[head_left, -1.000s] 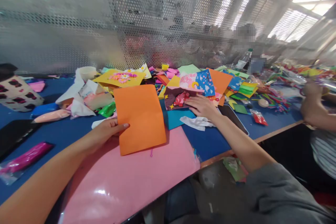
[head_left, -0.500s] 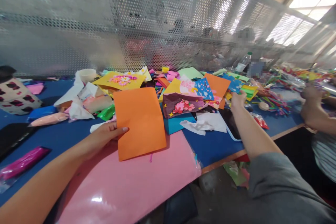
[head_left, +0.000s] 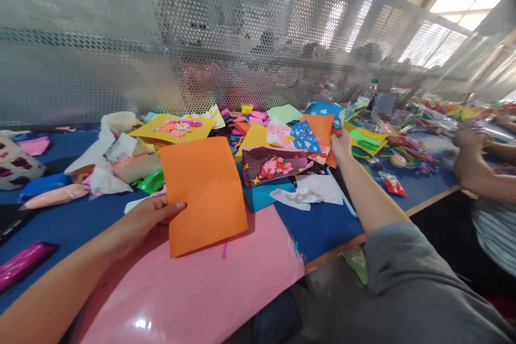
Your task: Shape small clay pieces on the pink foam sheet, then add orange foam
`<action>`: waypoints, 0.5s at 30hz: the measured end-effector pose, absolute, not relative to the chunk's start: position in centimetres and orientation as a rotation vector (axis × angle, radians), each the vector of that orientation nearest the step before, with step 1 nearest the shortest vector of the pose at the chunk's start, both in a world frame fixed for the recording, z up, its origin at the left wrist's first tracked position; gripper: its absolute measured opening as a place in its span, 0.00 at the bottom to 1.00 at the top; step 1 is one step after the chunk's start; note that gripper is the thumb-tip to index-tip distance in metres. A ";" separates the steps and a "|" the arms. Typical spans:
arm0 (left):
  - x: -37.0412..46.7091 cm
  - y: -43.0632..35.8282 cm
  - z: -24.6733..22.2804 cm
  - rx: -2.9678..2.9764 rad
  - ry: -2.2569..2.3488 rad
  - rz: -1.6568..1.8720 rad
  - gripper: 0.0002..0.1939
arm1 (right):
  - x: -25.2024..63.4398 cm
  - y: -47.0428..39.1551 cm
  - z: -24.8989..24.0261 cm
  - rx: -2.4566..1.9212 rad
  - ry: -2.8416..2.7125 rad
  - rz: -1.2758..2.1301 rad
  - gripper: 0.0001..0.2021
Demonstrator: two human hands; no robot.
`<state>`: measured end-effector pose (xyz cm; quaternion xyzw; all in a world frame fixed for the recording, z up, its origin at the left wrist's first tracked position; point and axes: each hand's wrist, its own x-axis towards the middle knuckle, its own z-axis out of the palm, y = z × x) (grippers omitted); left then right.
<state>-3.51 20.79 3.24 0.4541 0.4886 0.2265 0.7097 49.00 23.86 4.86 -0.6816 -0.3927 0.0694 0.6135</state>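
My left hand [head_left: 151, 216] pinches the left edge of an orange card [head_left: 205, 196], thumb on its front face, above a pink plastic-covered sheet [head_left: 193, 290]. Farther off, my right hand [head_left: 342, 145] is closed on a blue patterned card [head_left: 322, 109], lifted over the pile; part of it is hidden by my fingers and other paper. Close to that hand lie a smaller orange card [head_left: 320, 130], a blue and white patterned piece [head_left: 305, 138] and a purple flowered piece [head_left: 274, 165]. A yellow card with pink flowers [head_left: 177, 128] lies behind the held orange card.
A perforated metal screen [head_left: 226, 37] stands behind the blue table [head_left: 318, 228]. Crumpled white tissue [head_left: 306, 193], a magenta packet [head_left: 26, 264], a red packet [head_left: 393, 185] and bundled colourful strips [head_left: 419, 153] lie about. A co-worker's arm [head_left: 475, 156] rests at the right.
My right hand has moved left and slightly up, raising the blue patterned card from the pile. My left hand still holds the orange card; the whole view has shifted a little.
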 end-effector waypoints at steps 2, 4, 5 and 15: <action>-3.6 20.9 3.1 0.998 1.080 0.502 0.27 | 47.0 24.2 5.0 -1.687 -1.028 0.025 0.16; -3.7 20.9 2.9 0.997 1.078 0.502 0.27 | 45.0 24.1 5.0 -1.757 -1.186 -0.096 0.18; -3.8 20.9 2.8 1.000 1.077 0.503 0.27 | 44.1 23.9 4.9 -1.782 -1.267 -0.150 0.18; -3.8 20.9 2.9 1.010 1.059 0.501 0.24 | 41.8 22.8 4.0 -1.940 -1.716 -0.425 0.20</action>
